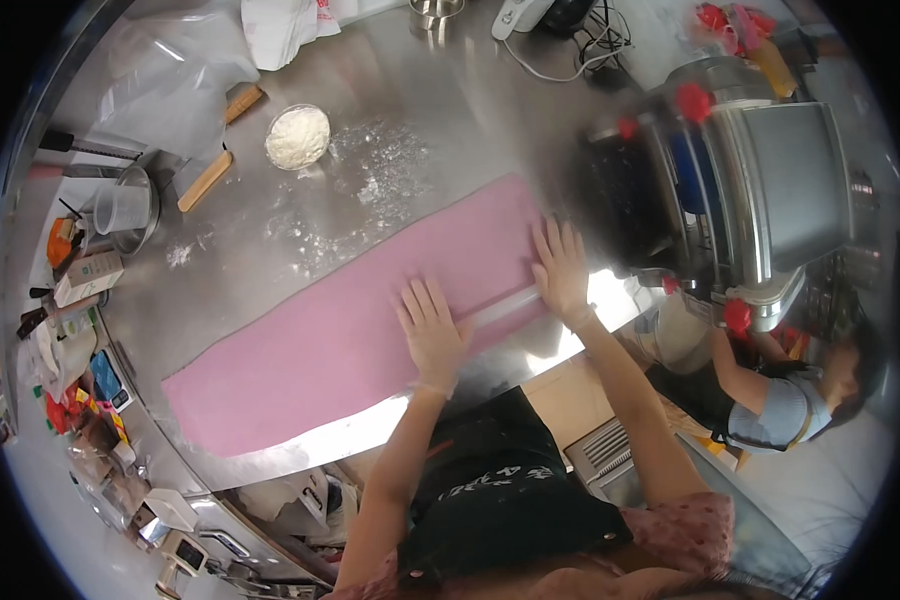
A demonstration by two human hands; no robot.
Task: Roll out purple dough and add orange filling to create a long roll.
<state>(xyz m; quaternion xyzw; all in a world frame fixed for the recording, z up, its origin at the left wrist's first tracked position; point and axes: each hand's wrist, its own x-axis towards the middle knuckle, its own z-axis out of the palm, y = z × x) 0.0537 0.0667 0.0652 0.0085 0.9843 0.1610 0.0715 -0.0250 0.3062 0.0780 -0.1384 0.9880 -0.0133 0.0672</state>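
Observation:
A long sheet of pink dough [320,345] lies slantwise across the steel table. A white rolling pin [505,307] rests on its right part, visible between my two hands. My left hand [433,335] lies flat over the pin's left end, fingers stretched forward. Over the other end, by the dough's right edge, my right hand [563,270] is flat too, its fingers slightly spread. Both palms cover the pin's ends, so these are hidden. Beyond the dough stands a bowl of white flour [298,138], with flour scattered on the steel beside it.
A dough-rolling machine [770,190] with red knobs stands at the right. A wooden-handled scraper [205,182] lies at the far left, near a clear plastic bag [165,80] and a plastic cup [118,210]. Another person [770,400] is at the lower right, beside the machine.

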